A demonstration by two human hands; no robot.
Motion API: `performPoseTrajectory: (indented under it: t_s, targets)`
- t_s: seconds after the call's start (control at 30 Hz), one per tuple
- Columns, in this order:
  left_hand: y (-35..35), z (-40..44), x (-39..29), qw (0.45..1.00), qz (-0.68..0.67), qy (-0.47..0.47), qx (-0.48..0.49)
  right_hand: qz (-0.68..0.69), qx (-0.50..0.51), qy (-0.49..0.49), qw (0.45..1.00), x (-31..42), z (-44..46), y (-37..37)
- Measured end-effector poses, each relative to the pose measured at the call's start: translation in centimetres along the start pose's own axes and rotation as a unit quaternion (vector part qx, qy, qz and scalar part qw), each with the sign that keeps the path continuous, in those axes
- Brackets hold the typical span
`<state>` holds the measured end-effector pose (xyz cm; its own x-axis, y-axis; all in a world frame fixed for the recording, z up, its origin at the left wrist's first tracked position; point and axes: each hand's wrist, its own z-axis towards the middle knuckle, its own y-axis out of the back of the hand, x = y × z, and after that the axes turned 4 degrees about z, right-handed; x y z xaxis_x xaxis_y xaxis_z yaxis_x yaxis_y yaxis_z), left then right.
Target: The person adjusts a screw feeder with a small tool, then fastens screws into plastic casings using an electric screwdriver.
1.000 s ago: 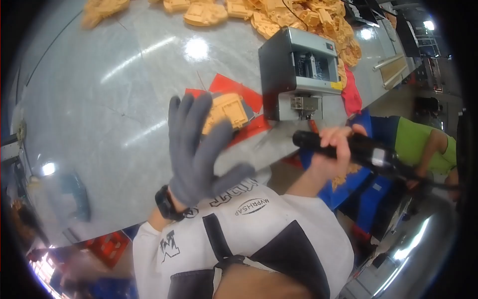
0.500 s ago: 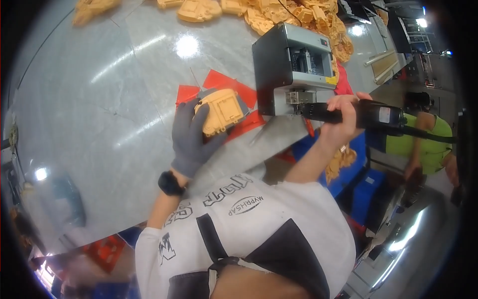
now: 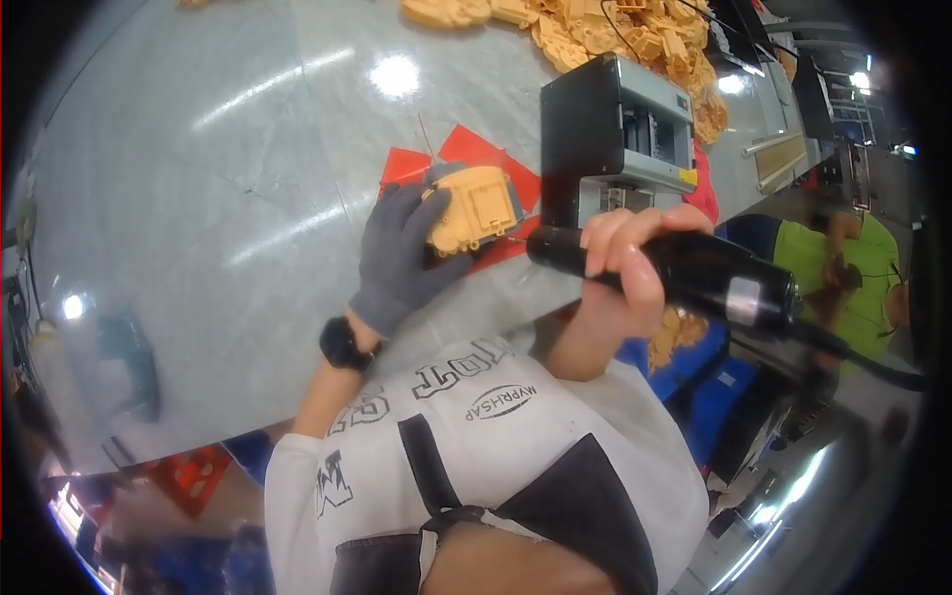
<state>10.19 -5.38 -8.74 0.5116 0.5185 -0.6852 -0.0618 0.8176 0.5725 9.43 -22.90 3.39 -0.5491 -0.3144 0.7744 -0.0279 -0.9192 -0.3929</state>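
My left hand [image 3: 402,248], in a grey glove, grips the left edge of a yellow plastic part [image 3: 474,210]. Beneath that part lie a grey block, mostly hidden, and red sheets [image 3: 491,159]. Bare fingers of my right hand [image 3: 635,263] are wrapped round a black power screwdriver [image 3: 729,283] with a cable at its rear. Its thin bit points left, close to the lower right edge of the yellow part; whether they touch I cannot tell.
A black and grey machine [image 3: 620,139] stands behind my right hand. A heap of yellow parts [image 3: 635,35] lies at the back of the grey table [image 3: 248,178]. At the right is a person in a green shirt [image 3: 853,278], near blue bins [image 3: 699,382].
My left hand has closed on the yellow part's edge. My right hand took the screwdriver to the machine's front, then brought it left to beside the part.
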Motion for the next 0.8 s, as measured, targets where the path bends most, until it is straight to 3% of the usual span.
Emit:
performPoseTrajectory:
  t_s: [0.8]
  targets:
    - [0.0,-0.1,0.8,0.999,-0.037,0.004,0.000,-0.038,0.035,-0.062,0.997,-2.9,0.6,-0.7]
